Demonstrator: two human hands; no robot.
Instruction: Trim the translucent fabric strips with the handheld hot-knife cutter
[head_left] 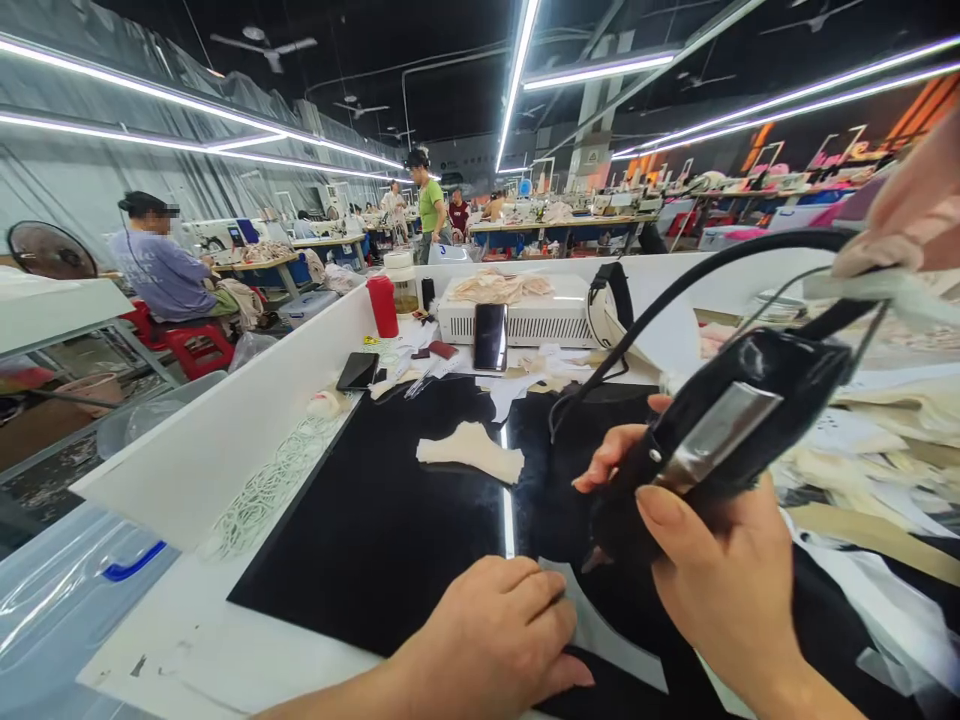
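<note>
In the head view, my right hand [720,560] is wrapped round a black corded hand-held power tool [757,365] with a shiny metal plate on its side. Its thick cable loops up and to the left, and its lower end points down toward the board. My left hand [510,630] rests low on the black board [352,500], fingers curled over one end of a grey curved flat piece [615,640]. The rest of that piece sticks out to the right, under the tool. Beyond both hands, a cream fabric piece [471,452] lies on the board.
White cord [277,470] is heaped along the left wall. A phone [491,337] leans against a white vented box [525,312], near a red cup [383,306]. Fabric scraps [862,480] pile up at right. Pink cloth [915,200] hangs by the cable. People sit and stand beyond.
</note>
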